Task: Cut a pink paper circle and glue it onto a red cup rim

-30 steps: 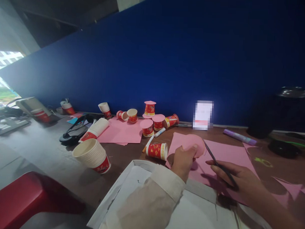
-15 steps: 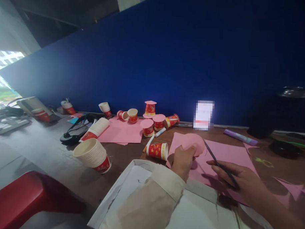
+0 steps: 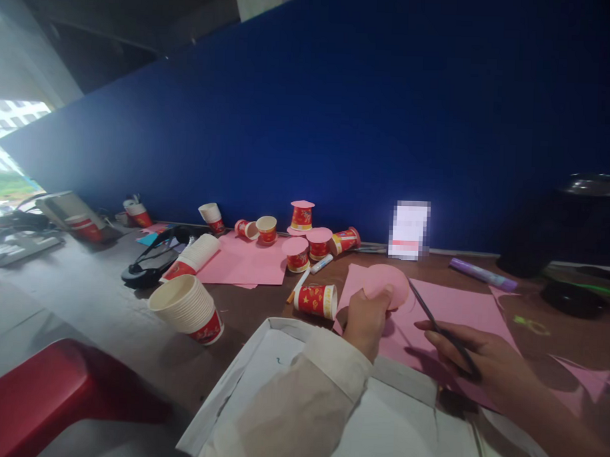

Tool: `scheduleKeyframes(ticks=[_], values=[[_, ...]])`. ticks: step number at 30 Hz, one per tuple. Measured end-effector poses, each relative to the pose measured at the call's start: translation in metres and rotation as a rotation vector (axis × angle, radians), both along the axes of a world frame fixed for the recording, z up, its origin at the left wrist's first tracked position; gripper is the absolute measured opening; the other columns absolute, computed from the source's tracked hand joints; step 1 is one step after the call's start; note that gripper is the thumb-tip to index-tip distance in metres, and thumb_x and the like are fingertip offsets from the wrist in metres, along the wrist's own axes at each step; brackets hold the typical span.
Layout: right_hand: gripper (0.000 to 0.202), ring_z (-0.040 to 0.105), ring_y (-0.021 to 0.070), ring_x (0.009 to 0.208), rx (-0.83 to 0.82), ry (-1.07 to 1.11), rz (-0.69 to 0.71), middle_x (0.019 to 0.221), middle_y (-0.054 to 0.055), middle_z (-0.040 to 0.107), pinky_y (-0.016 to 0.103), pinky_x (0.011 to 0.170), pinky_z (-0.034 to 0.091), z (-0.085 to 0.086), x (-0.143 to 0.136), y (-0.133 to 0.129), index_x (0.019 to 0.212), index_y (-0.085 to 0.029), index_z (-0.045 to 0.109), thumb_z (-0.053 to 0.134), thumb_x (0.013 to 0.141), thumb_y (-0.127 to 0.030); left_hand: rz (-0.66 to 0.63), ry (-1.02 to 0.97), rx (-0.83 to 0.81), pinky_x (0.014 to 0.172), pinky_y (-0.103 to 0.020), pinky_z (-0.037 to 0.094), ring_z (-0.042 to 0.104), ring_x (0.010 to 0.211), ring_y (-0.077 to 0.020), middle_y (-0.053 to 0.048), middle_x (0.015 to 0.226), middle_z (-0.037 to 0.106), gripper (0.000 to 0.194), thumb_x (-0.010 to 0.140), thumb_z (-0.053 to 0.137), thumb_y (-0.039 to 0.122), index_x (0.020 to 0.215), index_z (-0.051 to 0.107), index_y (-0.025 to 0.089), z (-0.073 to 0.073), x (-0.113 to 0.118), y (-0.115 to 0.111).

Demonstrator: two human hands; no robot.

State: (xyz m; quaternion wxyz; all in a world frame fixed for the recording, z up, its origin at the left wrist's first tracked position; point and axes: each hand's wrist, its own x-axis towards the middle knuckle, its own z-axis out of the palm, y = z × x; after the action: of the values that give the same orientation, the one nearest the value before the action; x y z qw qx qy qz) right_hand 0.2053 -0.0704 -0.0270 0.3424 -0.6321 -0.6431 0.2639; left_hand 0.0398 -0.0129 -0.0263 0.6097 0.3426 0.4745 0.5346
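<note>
My left hand (image 3: 366, 317) is closed on a round pink paper disc (image 3: 383, 281), thumb on top. A sliver of red shows under the disc, but what it belongs to is hidden. In my right hand (image 3: 473, 358) is a pair of dark scissors (image 3: 432, 319), fingers wrapped round the handles. The blades point up and left, with their tip at the disc's right edge. Beneath both hands lies a large sheet of pink paper (image 3: 462, 307). A red paper cup (image 3: 315, 301) rests on its side just left of my left hand.
Several red cups with pink discs (image 3: 297, 255) stand along the back. Stacked paper cups (image 3: 185, 304) are at the left, near a black headset-like strap (image 3: 143, 273). A white box (image 3: 398, 425) sits in front of me. A purple tube (image 3: 483, 273) lies at the right, a red stool (image 3: 69, 387) lower left.
Almost nothing differs. The whole view has shifted very slightly, while both hands keep the same hold on the disc and scissors.
</note>
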Motion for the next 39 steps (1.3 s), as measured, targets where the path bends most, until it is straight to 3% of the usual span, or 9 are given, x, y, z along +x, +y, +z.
scheduleKeyframes(ticks=[5,11,20,27,33,39], values=[[0.036,0.078,0.0316,0.082,0.002,0.002,-0.008,0.092,0.005,0.082,0.032,0.066,0.063,0.001,-0.002,0.001,0.093,-0.028,0.084,0.066,0.077,-0.055,0.02,-0.011,0.01,0.065,-0.025,0.045,0.057,0.073,-0.015,-0.006,0.086,0.067,0.03,0.073,0.073,0.039,0.089,0.07,0.015,-0.002,0.001,0.0],[0.04,0.078,0.0324,0.084,-0.149,0.125,0.001,0.097,0.008,0.081,0.03,0.056,0.061,0.007,-0.003,-0.001,0.096,-0.024,0.083,0.069,0.074,-0.055,0.003,0.029,0.018,0.062,-0.025,0.043,0.055,0.068,-0.0138,-0.004,0.082,0.066,0.034,0.07,0.074,0.042,0.09,0.069,0.016,-0.005,-0.001,0.001],[0.041,0.074,0.0268,0.056,-0.198,0.277,-0.018,0.082,0.01,0.081,0.03,0.04,0.055,0.004,-0.006,-0.002,0.099,-0.022,0.083,0.067,0.078,-0.054,-0.071,0.061,-0.009,0.056,-0.025,0.039,0.048,0.062,-0.012,-0.001,0.073,0.059,0.033,0.069,0.074,0.042,0.087,0.069,0.015,-0.005,-0.001,-0.002],[0.039,0.078,0.032,0.088,-0.061,0.067,-0.009,0.098,0.007,0.081,0.033,0.066,0.063,-0.002,0.003,0.003,0.098,-0.027,0.083,0.066,0.078,-0.055,-0.086,0.067,-0.024,0.056,-0.025,0.039,0.047,0.062,-0.0125,-0.001,0.071,0.057,0.035,0.067,0.077,0.044,0.084,0.067,0.015,-0.004,-0.001,-0.003],[0.041,0.077,0.0323,0.092,-0.051,0.018,0.016,0.099,0.007,0.081,0.038,0.079,0.062,-0.003,0.005,0.004,0.099,-0.026,0.083,0.065,0.078,-0.056,-0.096,0.056,0.001,0.057,-0.025,0.039,0.047,0.061,-0.0117,-0.001,0.072,0.058,0.031,0.07,0.074,0.04,0.084,0.067,0.014,-0.008,-0.001,0.0],[0.046,0.077,0.0321,0.089,-0.028,-0.011,0.013,0.098,0.008,0.081,0.039,0.082,0.061,-0.001,0.002,0.004,0.098,-0.025,0.083,0.061,0.078,-0.06,-0.091,0.08,0.012,0.054,-0.025,0.038,0.048,0.06,-0.012,-0.002,0.072,0.059,0.035,0.069,0.075,0.044,0.086,0.068,0.014,-0.008,-0.001,0.0]])
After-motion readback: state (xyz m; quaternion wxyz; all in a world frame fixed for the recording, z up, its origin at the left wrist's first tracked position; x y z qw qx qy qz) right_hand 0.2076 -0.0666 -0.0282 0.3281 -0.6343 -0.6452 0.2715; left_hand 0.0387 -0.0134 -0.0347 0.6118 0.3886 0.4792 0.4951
